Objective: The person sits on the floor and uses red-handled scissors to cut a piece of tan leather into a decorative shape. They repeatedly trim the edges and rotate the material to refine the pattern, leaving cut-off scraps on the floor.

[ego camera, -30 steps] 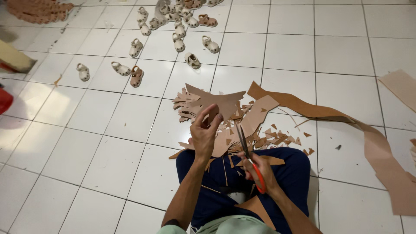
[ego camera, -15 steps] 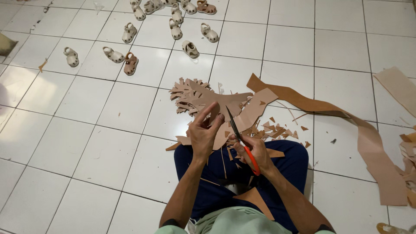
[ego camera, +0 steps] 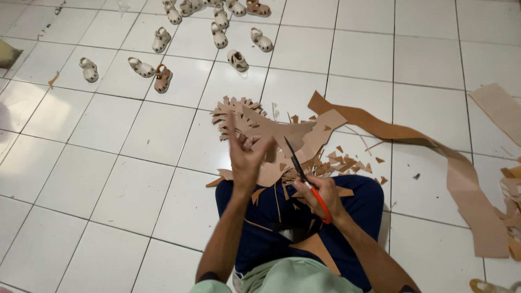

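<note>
Sitting on a white tiled floor [ego camera: 81,179] with legs in dark blue trousers [ego camera: 271,217] folded beneath, the person works over a heap of tan leather-like sheet material. From the head view, the left hand [ego camera: 245,157] is raised in front of the knees, fingers loosely curled and partly spread; it touches the near edge of a jagged, comb-edged piece of tan sheet [ego camera: 255,127] that lies on the tiles just beyond, though whether it actually pinches that piece cannot be told. The right hand [ego camera: 323,195] is closed around the orange handles of a pair of scissors [ego camera: 304,176], whose dark blades are held nearly together and point up and away towards the cut piece. Small triangular tan offcuts [ego camera: 342,163] are scattered around the knees and across the lap. A long curving strip of tan sheet [ego camera: 434,157] runs from the pile off to the right, ending near a stack of more pieces [ego camera: 510,190] at the edge of the frame. Well apart, at the top of the frame, many small cream and brown children's sandals [ego camera: 217,32] lie scattered on the tiles.
</note>
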`<action>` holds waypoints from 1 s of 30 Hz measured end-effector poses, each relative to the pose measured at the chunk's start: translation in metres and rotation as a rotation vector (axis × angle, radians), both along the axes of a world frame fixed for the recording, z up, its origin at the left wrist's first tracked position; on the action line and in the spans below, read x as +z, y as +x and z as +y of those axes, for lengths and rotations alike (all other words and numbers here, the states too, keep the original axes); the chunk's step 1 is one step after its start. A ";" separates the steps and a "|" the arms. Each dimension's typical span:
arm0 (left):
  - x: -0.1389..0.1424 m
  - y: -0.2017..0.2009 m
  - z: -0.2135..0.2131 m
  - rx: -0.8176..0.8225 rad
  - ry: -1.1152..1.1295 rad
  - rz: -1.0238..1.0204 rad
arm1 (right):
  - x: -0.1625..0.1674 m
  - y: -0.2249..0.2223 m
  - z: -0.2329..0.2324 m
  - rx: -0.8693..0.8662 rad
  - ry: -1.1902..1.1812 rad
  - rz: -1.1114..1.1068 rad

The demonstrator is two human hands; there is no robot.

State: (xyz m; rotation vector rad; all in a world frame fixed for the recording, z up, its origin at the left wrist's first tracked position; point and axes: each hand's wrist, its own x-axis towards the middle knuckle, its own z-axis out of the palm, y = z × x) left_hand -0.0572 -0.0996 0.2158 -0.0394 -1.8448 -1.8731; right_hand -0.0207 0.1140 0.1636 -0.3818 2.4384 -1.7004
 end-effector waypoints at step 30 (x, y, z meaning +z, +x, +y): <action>-0.035 0.050 0.031 -0.228 0.523 -0.139 | -0.007 -0.001 -0.002 0.195 -0.620 -0.424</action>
